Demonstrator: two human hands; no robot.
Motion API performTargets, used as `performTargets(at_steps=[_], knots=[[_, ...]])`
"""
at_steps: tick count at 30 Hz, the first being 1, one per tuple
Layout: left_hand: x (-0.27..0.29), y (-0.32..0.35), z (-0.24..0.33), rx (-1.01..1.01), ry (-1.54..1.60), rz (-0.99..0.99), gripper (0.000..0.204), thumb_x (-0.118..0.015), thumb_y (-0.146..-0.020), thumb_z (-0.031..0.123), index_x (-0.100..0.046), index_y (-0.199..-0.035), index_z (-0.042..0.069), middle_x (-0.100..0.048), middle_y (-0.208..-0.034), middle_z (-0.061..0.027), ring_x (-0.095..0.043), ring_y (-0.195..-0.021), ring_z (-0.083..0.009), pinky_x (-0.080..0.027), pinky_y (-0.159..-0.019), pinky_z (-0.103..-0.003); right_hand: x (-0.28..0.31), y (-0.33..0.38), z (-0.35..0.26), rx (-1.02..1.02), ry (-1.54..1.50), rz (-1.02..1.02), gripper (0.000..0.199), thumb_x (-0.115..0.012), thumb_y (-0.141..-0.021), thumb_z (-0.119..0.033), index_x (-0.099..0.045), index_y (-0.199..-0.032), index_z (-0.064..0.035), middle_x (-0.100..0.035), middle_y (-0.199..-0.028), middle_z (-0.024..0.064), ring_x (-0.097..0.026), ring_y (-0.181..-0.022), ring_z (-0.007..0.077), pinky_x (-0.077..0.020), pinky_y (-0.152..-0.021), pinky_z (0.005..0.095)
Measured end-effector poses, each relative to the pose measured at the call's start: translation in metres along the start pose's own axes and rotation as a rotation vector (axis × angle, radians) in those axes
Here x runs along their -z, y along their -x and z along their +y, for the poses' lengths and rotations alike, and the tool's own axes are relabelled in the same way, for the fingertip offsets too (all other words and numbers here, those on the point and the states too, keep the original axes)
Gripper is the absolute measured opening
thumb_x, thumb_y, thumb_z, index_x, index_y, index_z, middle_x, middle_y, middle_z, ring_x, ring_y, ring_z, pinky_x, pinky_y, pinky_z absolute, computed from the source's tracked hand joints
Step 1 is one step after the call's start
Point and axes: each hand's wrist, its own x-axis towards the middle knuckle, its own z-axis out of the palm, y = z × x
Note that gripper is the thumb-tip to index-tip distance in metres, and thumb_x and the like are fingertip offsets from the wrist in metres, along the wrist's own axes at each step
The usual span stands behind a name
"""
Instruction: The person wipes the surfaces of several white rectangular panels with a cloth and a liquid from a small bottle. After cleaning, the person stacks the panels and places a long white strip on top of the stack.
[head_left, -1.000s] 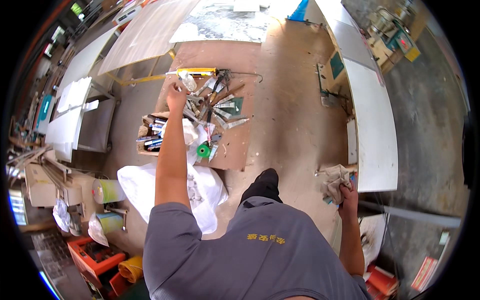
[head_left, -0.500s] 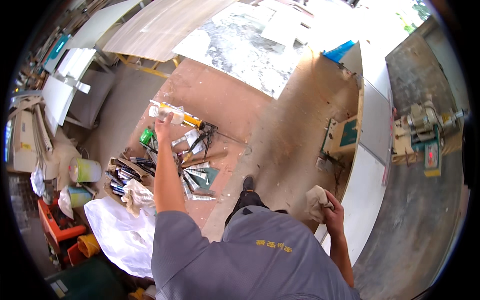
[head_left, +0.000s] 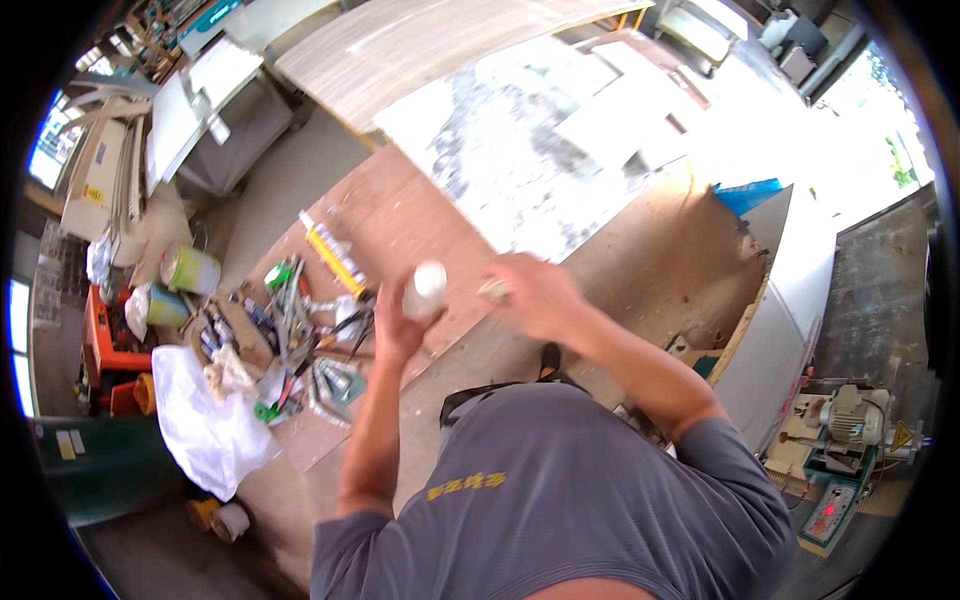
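Note:
In front of my body, above the brown board (head_left: 440,215), my left hand (head_left: 393,318) is closed round a small clear-white bottle (head_left: 428,284) with a pale top. Just to its right is my right hand (head_left: 545,298), smeared by motion. A pale bit of rag (head_left: 494,290) shows at its fingertips; the rest is hidden in the hand. Bottle and rag are apart. Left of the bottle, a yellow caulking gun (head_left: 337,257) lies on the board. Metal-coloured tubes (head_left: 328,385) and other tools are heaped below it.
A white plastic bag (head_left: 200,420) hangs at the left, near a box of markers (head_left: 235,335) and paint buckets (head_left: 190,269). A speckled white slab (head_left: 510,140) lies ahead. At the right stand a long grey-white panel (head_left: 765,340) and a motor-driven machine (head_left: 855,415).
My left hand has brought the bottle right and nearer my body. My right hand has come up from the lower right with the rag, close to the bottle. The view has turned.

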Motion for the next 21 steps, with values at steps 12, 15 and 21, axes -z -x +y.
performTargets(at_steps=[12,15,21], knots=[[-0.085,0.034,0.056,0.285,-0.247,0.031,0.066,-0.087,-0.062,0.016,-0.062,-0.122,0.007,-0.067,-0.116,-0.0116,-0.057,-0.109,-0.0345,-0.046,-0.095,-0.045,-0.019,-0.085,0.074,0.351,0.208,-0.591,0.038,-0.064,-0.087,-0.042,-0.072,-0.089,-0.0045,-0.07,-0.085,0.0162,-0.068,-0.086,0.0347,-0.0528,-0.074,0.0462],[-0.097,0.02,0.03,0.329,-0.132,-0.053,0.069,-0.088,-0.062,0.016,-0.061,-0.124,0.005,-0.067,-0.114,-0.0135,-0.058,-0.107,-0.0352,-0.046,-0.094,-0.046,-0.057,-0.105,0.099,0.56,0.236,-0.483,0.024,-0.068,-0.081,-0.028,-0.072,-0.09,-0.0062,-0.07,-0.087,0.0129,-0.068,-0.086,0.0328,-0.0527,-0.076,0.0453],[-0.124,0.011,-0.054,0.37,0.269,-0.165,0.069,-0.088,-0.065,0.006,-0.058,-0.127,-0.001,-0.066,-0.113,-0.0139,-0.063,-0.104,-0.0246,-0.05,-0.092,-0.037,-0.061,-0.14,0.118,0.827,0.28,-0.326,0.014,-0.065,-0.079,-0.014,-0.069,-0.092,-0.0112,-0.069,-0.093,0.0047,-0.066,-0.097,0.0254,-0.0523,-0.082,0.039]])
